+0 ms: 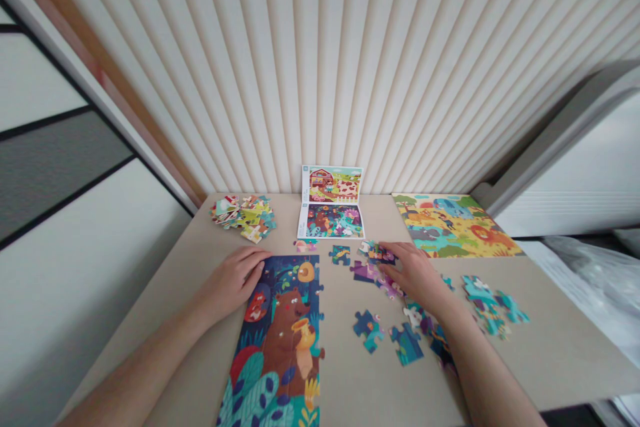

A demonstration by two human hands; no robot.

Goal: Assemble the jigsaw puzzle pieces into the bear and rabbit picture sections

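Nearest, bear panel: a joined, upright-format cardboard jigsaw section, navy and teal with a brown bear (pixel 287 350), lies at seven o'clock, with twelve at the wall. Its right edge has knobs and sockets exposed; it probably sits close to the body so that this edge stays within reach.
Pieces by the right forearm: loose navy-and-teal cardboard puzzle pieces (pixel 407 345) lie at five o'clock, some partly hidden by the arm, apparently spread out so that their prints show.
Left hand: the bare left hand (pixel 237 273), at nine o'clock, rests by the panel's upper left corner, thumb along the edge, fingers loosely extended and clasping nothing visible; it seems to steady the panel.
Right hand: the bare right hand (pixel 413 273), at two o'clock, bends its fingers over dark violet and teal puzzle pieces (pixel 374 251); whether it pinches one, I cannot tell.
Teal group: loose turquoise puzzle pieces (pixel 480 293) lie at three o'clock, beyond the right wrist.
Picture sheet: a folded white printed sheet (pixel 333 220) stands open at twelve, its upper half seemingly propped against the cream pleated wall (pixel 310 67), likely so both pictures face the person.
Edges: a multicoloured heap of puzzle pieces (pixel 250 213) at ten and a yellow safari-animal puzzle (pixel 450 227) at two, perhaps kept aside.
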